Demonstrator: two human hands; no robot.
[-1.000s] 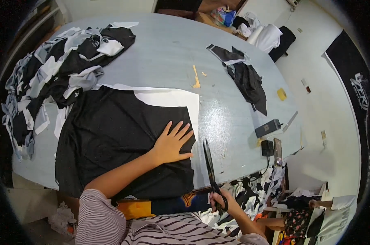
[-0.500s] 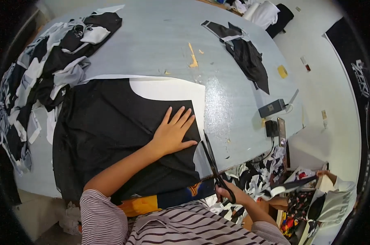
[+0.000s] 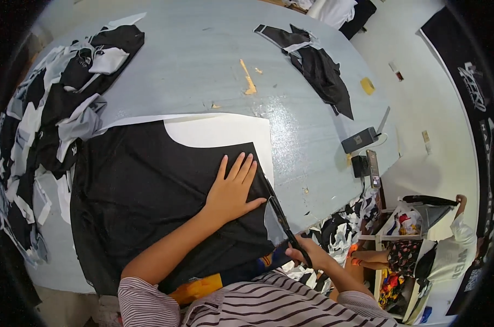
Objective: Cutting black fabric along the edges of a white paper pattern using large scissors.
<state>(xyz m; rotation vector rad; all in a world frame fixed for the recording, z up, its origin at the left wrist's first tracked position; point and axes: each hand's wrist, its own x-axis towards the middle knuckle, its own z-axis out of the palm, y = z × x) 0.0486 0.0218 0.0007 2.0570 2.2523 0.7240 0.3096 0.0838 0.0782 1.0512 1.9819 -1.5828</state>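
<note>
Fabric scraps (image 3: pixel 48 103) heaped well left of both hands. Black cloth (image 3: pixel 149 185) under left hand (image 3: pixel 230 189), palm down, fingers spread. White sheet (image 3: pixel 217 131) beyond fingertips. Scissors (image 3: pixel 278 211) just right of left hand, handles gripped in right hand (image 3: pixel 313 253), blades at cloth edge.

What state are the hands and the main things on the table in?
left hand: flat on the black fabric, fingers spread
right hand: closed on the scissors' handles
scissors: blades at the fabric's right edge, opening unclear
black fabric: spread out, lightly wrinkled
white sheet: partly covered by the fabric
scrap pile: heaped, tangled
dark cloth: crumpled
</note>
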